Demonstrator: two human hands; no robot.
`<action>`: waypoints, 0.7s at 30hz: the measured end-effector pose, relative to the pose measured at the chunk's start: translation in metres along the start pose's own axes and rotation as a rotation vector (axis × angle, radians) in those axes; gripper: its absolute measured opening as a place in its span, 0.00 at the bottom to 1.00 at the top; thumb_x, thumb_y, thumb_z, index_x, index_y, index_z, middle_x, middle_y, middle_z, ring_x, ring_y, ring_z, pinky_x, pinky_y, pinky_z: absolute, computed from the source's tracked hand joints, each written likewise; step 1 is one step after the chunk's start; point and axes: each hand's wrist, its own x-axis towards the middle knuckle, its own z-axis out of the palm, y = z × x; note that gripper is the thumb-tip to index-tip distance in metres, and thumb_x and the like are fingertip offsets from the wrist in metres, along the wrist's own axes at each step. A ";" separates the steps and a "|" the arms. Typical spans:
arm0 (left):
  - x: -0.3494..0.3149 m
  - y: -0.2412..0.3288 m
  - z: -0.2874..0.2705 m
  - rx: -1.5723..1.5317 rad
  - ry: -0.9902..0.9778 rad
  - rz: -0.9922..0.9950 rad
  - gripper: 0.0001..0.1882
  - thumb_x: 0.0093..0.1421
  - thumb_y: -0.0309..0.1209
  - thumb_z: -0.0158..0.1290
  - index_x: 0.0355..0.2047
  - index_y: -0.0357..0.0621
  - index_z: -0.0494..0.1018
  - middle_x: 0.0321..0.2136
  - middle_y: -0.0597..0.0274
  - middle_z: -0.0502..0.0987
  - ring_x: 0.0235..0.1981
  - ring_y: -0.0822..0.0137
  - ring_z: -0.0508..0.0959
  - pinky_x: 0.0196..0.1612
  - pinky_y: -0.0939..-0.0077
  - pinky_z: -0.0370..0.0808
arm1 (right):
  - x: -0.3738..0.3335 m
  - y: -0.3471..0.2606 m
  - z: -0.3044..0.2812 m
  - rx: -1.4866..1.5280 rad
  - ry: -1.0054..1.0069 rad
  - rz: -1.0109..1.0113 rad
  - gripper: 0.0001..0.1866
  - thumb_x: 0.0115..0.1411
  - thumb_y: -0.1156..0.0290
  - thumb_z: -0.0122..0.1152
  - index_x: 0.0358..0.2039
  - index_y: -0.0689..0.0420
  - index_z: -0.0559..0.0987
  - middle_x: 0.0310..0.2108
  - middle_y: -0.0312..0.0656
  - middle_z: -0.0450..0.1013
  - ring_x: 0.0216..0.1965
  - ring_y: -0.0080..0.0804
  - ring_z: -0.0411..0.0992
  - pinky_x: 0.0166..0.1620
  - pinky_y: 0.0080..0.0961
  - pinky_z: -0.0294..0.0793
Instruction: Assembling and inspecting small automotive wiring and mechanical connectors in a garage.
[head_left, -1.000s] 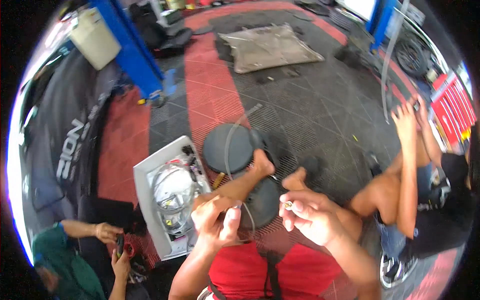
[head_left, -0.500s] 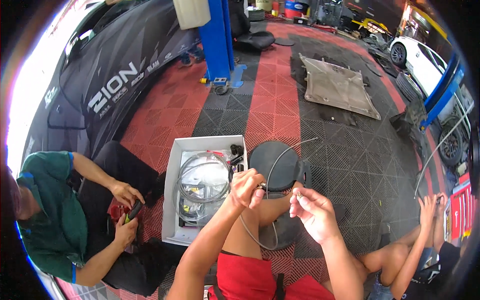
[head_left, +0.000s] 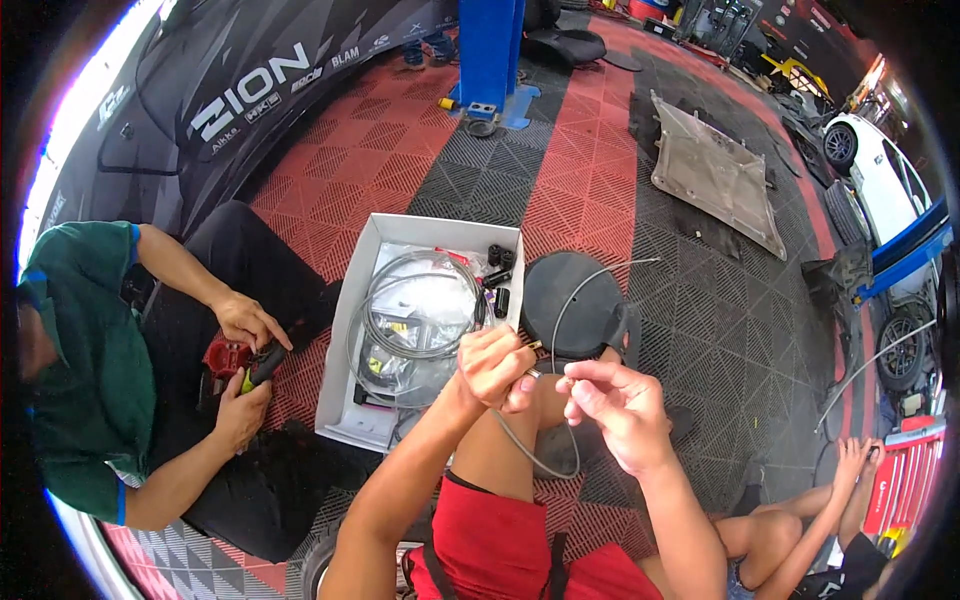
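- Since the earlier frame, the right hand (head_left: 618,408) is in closer to the left hand (head_left: 497,368); my view has swung too, putting the white box (head_left: 345,350) further right.
- Left fingers curl closed round the thin grey hose (head_left: 557,330), what looks like its metallic end just past the thumb, presumably to keep that tip steady and exposed.
- Right thumb and forefinger pinch a small fitting (head_left: 571,384) facing that end; I cannot tell if they touch.
- Slack hose loops below, free end above the round black seat (head_left: 565,305), probably leaving the gripped end unstrained.
- Box, with coiled hose (head_left: 368,312) inside, lies left, likely for reach.
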 end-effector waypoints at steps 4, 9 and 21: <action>0.002 0.003 0.000 0.025 -0.044 0.012 0.09 0.43 0.33 0.53 0.21 0.40 0.69 0.14 0.64 0.61 0.12 0.66 0.64 0.14 0.71 0.62 | -0.001 0.004 0.004 -0.211 0.021 -0.144 0.14 0.60 0.78 0.62 0.47 0.66 0.77 0.40 0.42 0.77 0.39 0.23 0.76 0.42 0.20 0.77; 0.003 0.006 0.002 0.022 -0.053 0.028 0.10 0.44 0.34 0.53 0.22 0.40 0.70 0.14 0.65 0.58 0.12 0.66 0.64 0.14 0.71 0.61 | -0.003 0.004 0.008 -0.406 0.087 -0.263 0.12 0.57 0.79 0.65 0.42 0.66 0.79 0.39 0.44 0.78 0.38 0.25 0.77 0.40 0.19 0.78; 0.013 0.011 0.014 0.046 -0.095 0.069 0.09 0.44 0.33 0.53 0.22 0.40 0.70 0.14 0.66 0.58 0.12 0.68 0.63 0.14 0.73 0.61 | -0.012 -0.016 0.004 -0.845 0.130 -0.536 0.10 0.54 0.78 0.66 0.38 0.65 0.80 0.35 0.48 0.79 0.32 0.33 0.79 0.33 0.24 0.79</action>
